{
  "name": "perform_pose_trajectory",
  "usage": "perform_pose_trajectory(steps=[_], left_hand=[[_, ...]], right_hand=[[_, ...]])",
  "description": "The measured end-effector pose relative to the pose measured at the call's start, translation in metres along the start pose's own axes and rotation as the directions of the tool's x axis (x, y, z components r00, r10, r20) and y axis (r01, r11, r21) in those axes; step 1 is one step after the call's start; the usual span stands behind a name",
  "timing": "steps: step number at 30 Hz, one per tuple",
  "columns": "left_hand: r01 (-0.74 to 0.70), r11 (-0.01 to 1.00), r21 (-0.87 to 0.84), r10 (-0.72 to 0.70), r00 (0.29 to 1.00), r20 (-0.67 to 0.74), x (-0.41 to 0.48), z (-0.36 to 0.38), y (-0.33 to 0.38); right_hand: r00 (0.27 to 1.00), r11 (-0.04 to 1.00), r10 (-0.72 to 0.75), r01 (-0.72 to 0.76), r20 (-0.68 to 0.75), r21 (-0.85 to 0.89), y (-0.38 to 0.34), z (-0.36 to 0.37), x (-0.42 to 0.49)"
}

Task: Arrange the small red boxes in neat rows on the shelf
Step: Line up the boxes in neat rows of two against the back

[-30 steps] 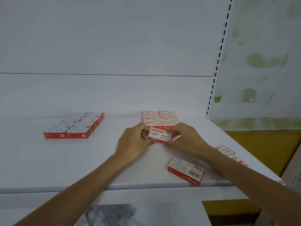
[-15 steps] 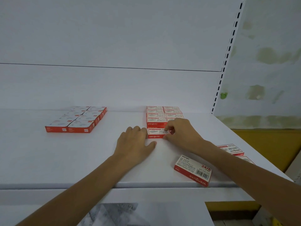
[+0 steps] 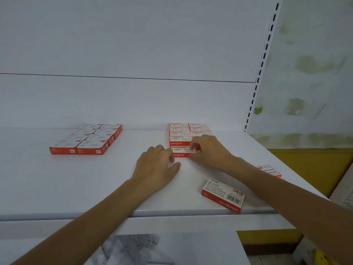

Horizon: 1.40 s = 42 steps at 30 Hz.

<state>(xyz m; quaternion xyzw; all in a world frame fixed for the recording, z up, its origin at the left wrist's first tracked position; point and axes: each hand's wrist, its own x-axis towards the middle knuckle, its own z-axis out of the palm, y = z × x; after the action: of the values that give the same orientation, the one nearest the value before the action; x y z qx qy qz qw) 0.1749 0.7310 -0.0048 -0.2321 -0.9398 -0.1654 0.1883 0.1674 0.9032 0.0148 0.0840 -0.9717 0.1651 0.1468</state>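
Small red and white boxes lie in two columns (image 3: pixel 188 131) at the back middle of the white shelf (image 3: pixel 76 184). The front box of the left column (image 3: pixel 182 152) lies flat on the shelf. My right hand (image 3: pixel 208 152) pinches that box's right end with curled fingers. My left hand (image 3: pixel 156 167) rests flat on the shelf just left of it, fingertips near its front left corner. A loose box (image 3: pixel 223 196) lies askew near the shelf's front edge, under my right forearm.
A second block of red boxes (image 3: pixel 87 139) sits at the back left. Two more boxes (image 3: pixel 269 171) lie at the shelf's right edge behind my right arm. A slotted upright (image 3: pixel 261 64) bounds the shelf on the right. The front lip runs below my forearms.
The box that both hands held above the shelf now lies flat at the front of the left column. My left hand has let go and rests on the shelf.
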Motion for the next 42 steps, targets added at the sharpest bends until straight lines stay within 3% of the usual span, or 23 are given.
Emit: perform_pose_trajectory(steps=[4, 9, 13, 16, 19, 22, 24, 29, 31, 35, 37, 42], left_hand=[[-0.307, 0.951, -0.042, 0.309, 0.948, 0.071, -0.006, -0.003, 0.011], [-0.344, 0.809, -0.477, 0.498, 0.832, 0.245, -0.011, -0.010, 0.032], [-0.473, 0.784, -0.402, 0.582, 0.786, 0.209, -0.008, -0.004, 0.042], [-0.410, 0.807, -0.424, 0.508, 0.849, 0.145, 0.000, -0.002, 0.039], [-0.219, 0.838, -0.500, 0.319, 0.939, 0.124, 0.006, 0.000, 0.032], [-0.066, 0.875, -0.479, 0.131, 0.986, 0.104, 0.011, 0.001, 0.026], [-0.003, 0.883, -0.469, 0.058, 0.993, 0.102, 0.013, 0.001, 0.024], [0.080, 0.822, -0.563, -0.043, 0.996, 0.080, 0.015, 0.000, 0.023], [0.134, 0.761, -0.635, -0.096, 0.991, 0.094, 0.015, -0.002, 0.023], [0.162, 0.637, -0.754, -0.117, 0.987, 0.112, 0.019, -0.003, 0.022], [0.164, 0.621, -0.766, -0.087, 0.986, 0.141, 0.021, -0.004, 0.021], [0.066, 0.765, -0.640, 0.017, 0.992, 0.123, 0.023, -0.011, 0.020]], right_hand=[[1.000, 0.990, -0.002, 0.000, 0.019, 0.140, 0.008, -0.014, -0.007], [0.997, 0.985, -0.022, 0.034, -0.071, 0.171, 0.016, -0.024, -0.023], [0.992, 0.984, -0.041, 0.062, -0.121, 0.169, 0.018, -0.029, -0.033], [0.989, 0.978, -0.073, 0.097, -0.129, 0.185, 0.017, -0.032, -0.039], [0.993, 0.953, -0.047, 0.078, -0.110, 0.293, 0.015, -0.036, -0.042], [0.999, 0.756, 0.028, -0.048, 0.041, 0.653, 0.011, -0.038, -0.045], [0.998, 0.662, 0.007, -0.050, 0.060, 0.748, 0.010, -0.036, -0.045], [0.995, 0.844, -0.098, 0.100, -0.033, 0.526, 0.013, -0.026, -0.045], [0.995, 0.829, -0.069, 0.100, -0.077, 0.550, 0.013, -0.024, -0.044], [0.990, 0.732, 0.040, 0.065, -0.138, 0.678, 0.015, -0.024, -0.042], [0.982, 0.698, 0.135, 0.002, -0.135, 0.716, 0.017, -0.025, -0.040], [0.985, 0.525, 0.173, -0.074, -0.021, 0.848, 0.020, -0.037, -0.037]])
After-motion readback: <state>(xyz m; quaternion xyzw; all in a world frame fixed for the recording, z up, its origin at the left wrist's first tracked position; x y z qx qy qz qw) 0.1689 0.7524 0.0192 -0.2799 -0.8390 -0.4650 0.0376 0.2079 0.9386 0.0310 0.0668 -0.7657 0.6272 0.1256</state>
